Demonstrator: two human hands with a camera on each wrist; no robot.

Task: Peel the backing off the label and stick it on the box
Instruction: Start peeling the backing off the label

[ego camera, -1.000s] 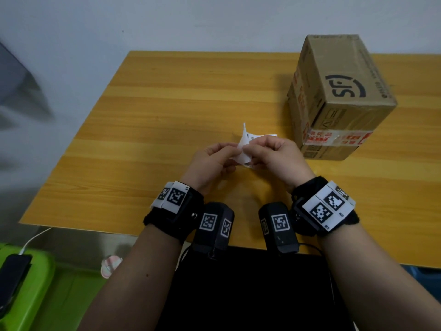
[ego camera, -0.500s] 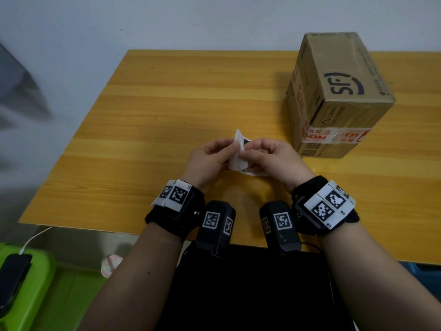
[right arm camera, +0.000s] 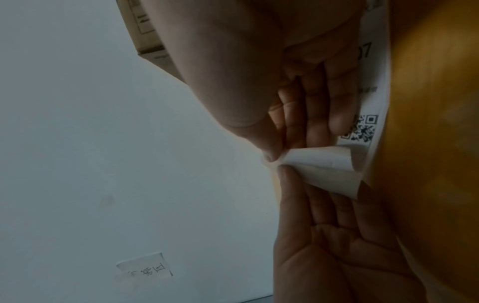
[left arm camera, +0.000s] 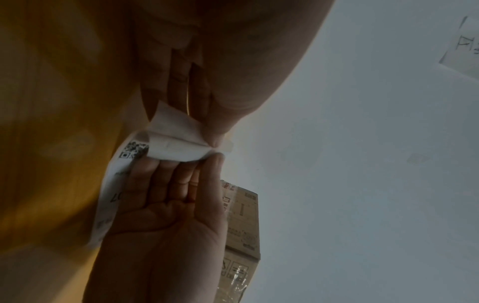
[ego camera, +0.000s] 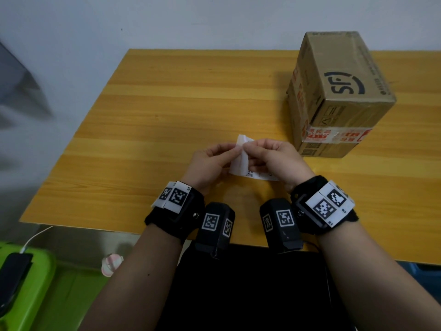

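A white label (ego camera: 239,163) with a QR code hangs over the wooden table (ego camera: 167,115), held between both hands. My left hand (ego camera: 235,150) pinches its upper corner from the left, and my right hand (ego camera: 247,149) pinches the same corner from the right. In the left wrist view a blank white flap (left arm camera: 176,143) curls away from the printed strip (left arm camera: 114,184). The right wrist view shows that flap (right arm camera: 324,164) beside the QR code (right arm camera: 362,127). The brown cardboard box (ego camera: 334,91) stands upright at the right, apart from the hands.
The table's near edge (ego camera: 119,229) runs just below my wrists. A green bin (ego camera: 35,295) with a dark phone (ego camera: 12,273) on it sits low at the left. A paper note (right arm camera: 143,268) is stuck on the white wall.
The label's raised corner has come lower and the printed sheet now hangs toward me under the right hand. Both hands stay close together on the corner.
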